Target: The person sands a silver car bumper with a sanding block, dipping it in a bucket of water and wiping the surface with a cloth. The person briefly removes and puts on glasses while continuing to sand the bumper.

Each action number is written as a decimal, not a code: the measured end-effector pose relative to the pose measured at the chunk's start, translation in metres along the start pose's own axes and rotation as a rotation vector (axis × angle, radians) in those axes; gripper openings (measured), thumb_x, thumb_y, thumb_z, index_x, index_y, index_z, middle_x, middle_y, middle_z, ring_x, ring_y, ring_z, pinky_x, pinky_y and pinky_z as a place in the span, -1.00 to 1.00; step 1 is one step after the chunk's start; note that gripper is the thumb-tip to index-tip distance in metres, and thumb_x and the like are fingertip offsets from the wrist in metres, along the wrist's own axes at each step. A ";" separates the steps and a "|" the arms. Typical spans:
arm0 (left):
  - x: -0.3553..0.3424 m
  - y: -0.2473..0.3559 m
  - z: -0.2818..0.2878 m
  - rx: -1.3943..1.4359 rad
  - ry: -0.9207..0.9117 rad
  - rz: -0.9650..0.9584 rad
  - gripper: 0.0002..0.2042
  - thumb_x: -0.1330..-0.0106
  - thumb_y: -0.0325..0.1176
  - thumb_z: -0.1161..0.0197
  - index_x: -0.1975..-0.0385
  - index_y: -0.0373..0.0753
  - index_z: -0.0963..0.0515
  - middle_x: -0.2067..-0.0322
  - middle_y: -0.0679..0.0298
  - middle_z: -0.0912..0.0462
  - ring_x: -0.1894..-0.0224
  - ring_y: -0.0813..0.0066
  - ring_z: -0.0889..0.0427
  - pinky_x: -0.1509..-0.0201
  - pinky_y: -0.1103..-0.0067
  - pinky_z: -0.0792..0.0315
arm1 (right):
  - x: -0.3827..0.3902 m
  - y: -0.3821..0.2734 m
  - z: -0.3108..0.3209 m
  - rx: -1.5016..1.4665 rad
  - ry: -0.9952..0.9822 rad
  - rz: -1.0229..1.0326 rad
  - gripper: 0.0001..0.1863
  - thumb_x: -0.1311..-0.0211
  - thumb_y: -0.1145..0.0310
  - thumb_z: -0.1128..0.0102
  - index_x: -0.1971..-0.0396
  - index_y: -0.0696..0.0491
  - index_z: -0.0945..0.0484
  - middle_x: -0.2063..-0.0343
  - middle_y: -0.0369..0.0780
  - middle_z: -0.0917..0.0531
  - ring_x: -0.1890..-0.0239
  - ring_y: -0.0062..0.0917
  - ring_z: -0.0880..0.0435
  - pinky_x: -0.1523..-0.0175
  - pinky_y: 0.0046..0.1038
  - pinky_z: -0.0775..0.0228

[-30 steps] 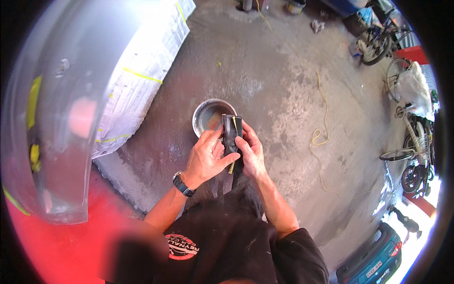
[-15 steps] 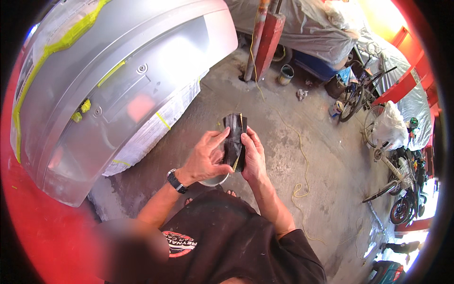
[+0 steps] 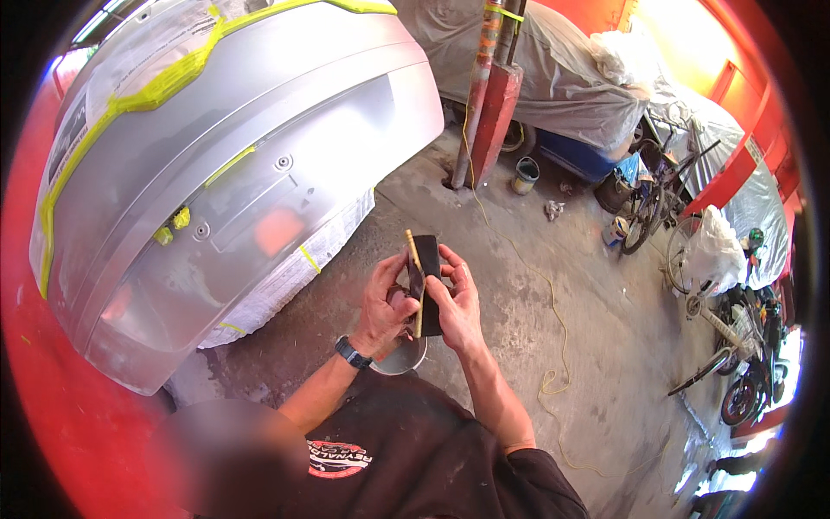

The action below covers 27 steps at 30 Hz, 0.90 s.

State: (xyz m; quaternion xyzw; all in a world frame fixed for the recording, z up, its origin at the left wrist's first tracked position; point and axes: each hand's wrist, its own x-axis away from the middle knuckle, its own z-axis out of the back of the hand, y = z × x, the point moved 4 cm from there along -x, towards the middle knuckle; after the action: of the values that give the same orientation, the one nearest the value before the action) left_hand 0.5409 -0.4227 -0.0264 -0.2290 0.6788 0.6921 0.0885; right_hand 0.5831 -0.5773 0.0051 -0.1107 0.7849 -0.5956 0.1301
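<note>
Between my two hands stands a dark, folded piece of black sandpaper (image 3: 426, 253), with a narrow tan strip running along its left side. It is held upright over the floor, just above the middle of the view. My left hand (image 3: 380, 307) grips its left side, fingers curled behind and thumb toward the strip. On the other side, my right hand (image 3: 458, 303) has its thumb pressed on the front and its fingers behind. Below my hands a round bucket (image 3: 403, 359) shows partly, the rest hidden by my left wrist and shirt.
To the left is a silver-grey car rear (image 3: 337, 130) with yellow masking tape and masking paper. A red post (image 3: 497, 121) rises ahead beside a covered vehicle (image 3: 553, 69). A yellow cord (image 3: 553, 294) trails across the floor. Bicycles (image 3: 692, 285) and a paint can (image 3: 525, 176) are at right.
The sandpaper has been turned, so its tan strip now shows along the left side. Both hands have shifted their hold and sit slightly lower. The view has tilted, showing more of the car.
</note>
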 end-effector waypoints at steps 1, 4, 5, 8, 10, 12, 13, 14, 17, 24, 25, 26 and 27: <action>0.003 -0.012 0.004 0.103 0.026 0.084 0.05 -0.24 0.41 -0.43 -0.53 -0.31 -0.34 -0.30 0.15 -0.45 0.08 0.66 -0.55 0.07 0.65 -0.52 | 0.003 -0.010 -0.007 0.049 -0.015 0.014 -0.31 -0.45 0.39 -0.32 -0.51 0.13 -0.32 -0.09 -0.19 -0.52 0.02 -0.57 -0.65 -0.09 -0.50 -0.57; 0.009 -0.001 0.002 0.130 0.007 0.050 0.04 -0.26 0.39 -0.43 -0.51 -0.34 -0.32 -0.22 0.11 -0.53 -0.03 0.58 -0.56 -0.05 0.56 -0.52 | 0.003 -0.024 -0.017 0.267 -0.008 0.128 -0.25 -0.36 0.43 -0.38 -0.52 0.12 -0.31 -0.10 -0.17 -0.49 -0.04 -0.50 -0.64 -0.09 -0.46 -0.59; 0.010 0.016 -0.002 0.093 -0.014 -0.010 0.03 -0.28 0.38 -0.43 -0.52 -0.34 -0.30 -0.21 0.10 -0.56 -0.12 0.51 -0.58 -0.15 0.49 -0.53 | -0.002 -0.018 -0.018 0.383 0.019 0.221 -0.23 -0.34 0.43 -0.39 -0.52 0.12 -0.31 -0.09 -0.16 -0.49 -0.06 -0.47 -0.63 -0.10 -0.43 -0.59; 0.010 0.031 0.008 -0.035 -0.063 0.090 -0.28 -0.57 0.02 -0.19 -0.53 -0.39 -0.24 -0.28 0.05 -0.55 -0.34 0.36 -0.53 -0.39 0.37 -0.44 | -0.007 -0.021 -0.024 0.383 -0.040 0.249 -0.20 -0.29 0.47 -0.40 -0.53 0.10 -0.31 -0.08 -0.12 -0.49 -0.12 -0.37 -0.58 -0.19 -0.31 -0.53; 0.003 0.025 0.028 -0.007 -0.074 0.222 -0.40 -0.66 -0.15 -0.02 -0.53 -0.42 -0.21 -0.40 0.06 -0.45 -0.43 0.35 -0.42 -0.48 0.38 -0.35 | -0.008 -0.029 -0.023 0.215 -0.155 0.152 -0.20 -0.26 0.48 -0.41 -0.52 0.10 -0.34 -0.07 -0.11 -0.49 -0.12 -0.34 -0.57 -0.23 -0.28 -0.50; -0.003 0.022 0.045 0.037 -0.191 0.324 -0.48 -0.60 -0.36 0.06 -0.51 -0.40 -0.27 -0.31 0.12 -0.55 -0.34 0.39 -0.55 -0.42 0.44 -0.43 | -0.013 -0.043 -0.016 0.540 -0.288 0.399 -0.18 -0.17 0.52 -0.42 -0.49 0.10 -0.38 -0.12 -0.06 -0.52 -0.19 -0.27 -0.58 -0.25 -0.27 -0.52; -0.005 0.025 0.051 0.185 -0.285 0.456 -0.49 -0.60 -0.37 0.05 -0.50 -0.41 -0.28 -0.29 0.12 -0.58 -0.31 0.39 -0.58 -0.40 0.44 -0.45 | -0.012 -0.051 -0.017 0.618 -0.342 0.473 -0.18 -0.16 0.53 -0.43 -0.49 0.10 -0.40 -0.14 -0.05 -0.53 -0.21 -0.25 -0.58 -0.26 -0.27 -0.52; -0.003 0.030 0.051 0.342 -0.385 0.583 -0.49 -0.59 -0.37 0.03 -0.49 -0.41 -0.29 -0.27 0.12 -0.60 -0.27 0.40 -0.61 -0.38 0.44 -0.48 | -0.009 -0.055 -0.019 0.698 -0.393 0.548 -0.17 -0.14 0.54 -0.43 -0.48 0.10 -0.41 -0.16 -0.04 -0.53 -0.22 -0.23 -0.58 -0.27 -0.27 -0.52; 0.002 0.037 0.055 0.782 -0.473 0.700 -0.50 -0.63 -0.28 0.10 -0.47 -0.36 -0.34 -0.23 0.11 -0.65 -0.21 0.33 -0.69 -0.34 0.37 -0.56 | -0.006 -0.039 -0.023 0.625 -0.426 0.484 -0.18 -0.10 0.57 -0.39 -0.46 0.11 -0.44 -0.17 -0.03 -0.56 -0.23 -0.21 -0.58 -0.32 -0.29 -0.45; 0.025 0.019 0.044 0.950 -0.079 0.631 -0.42 -0.67 0.03 -0.04 -0.48 -0.27 -0.36 -0.16 0.15 -0.67 -0.03 0.38 -0.75 -0.20 0.38 -0.66 | 0.000 -0.011 -0.029 0.549 -0.328 0.393 -0.19 -0.21 0.67 -0.24 -0.52 0.22 -0.27 -0.18 -0.17 -0.45 -0.26 -0.40 -0.56 -0.40 -0.35 -0.39; 0.025 0.022 0.042 0.817 -0.063 0.586 -0.45 -0.66 -0.07 -0.11 -0.48 -0.27 -0.35 -0.14 0.17 -0.68 -0.04 0.42 -0.75 -0.18 0.41 -0.67 | 0.000 -0.009 -0.028 0.533 -0.332 0.387 -0.19 -0.21 0.67 -0.23 -0.52 0.22 -0.27 -0.19 -0.16 -0.45 -0.25 -0.40 -0.56 -0.39 -0.35 -0.40; 0.025 0.028 0.040 0.685 -0.047 0.540 -0.48 -0.65 -0.17 -0.18 -0.49 -0.27 -0.34 -0.12 0.18 -0.69 -0.04 0.46 -0.74 -0.15 0.44 -0.68 | 0.001 -0.007 -0.027 0.518 -0.336 0.381 -0.19 -0.21 0.67 -0.23 -0.53 0.21 -0.27 -0.19 -0.16 -0.44 -0.25 -0.39 -0.57 -0.39 -0.34 -0.40; 0.022 0.037 0.038 0.743 -0.074 0.517 -0.47 -0.59 -0.38 -0.28 -0.49 -0.30 -0.33 -0.02 0.23 -0.71 0.04 0.55 -0.75 -0.01 0.53 -0.70 | 0.003 -0.006 -0.026 0.511 -0.319 0.371 -0.19 -0.20 0.65 -0.25 -0.51 0.20 -0.30 -0.19 -0.12 -0.48 -0.22 -0.36 -0.59 -0.36 -0.32 -0.43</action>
State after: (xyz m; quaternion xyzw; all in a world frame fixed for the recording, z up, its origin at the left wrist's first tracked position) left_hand 0.4983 -0.3924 -0.0042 0.0201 0.9124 0.4086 0.0129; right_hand 0.5715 -0.5566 0.0168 -0.0217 0.5871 -0.7141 0.3807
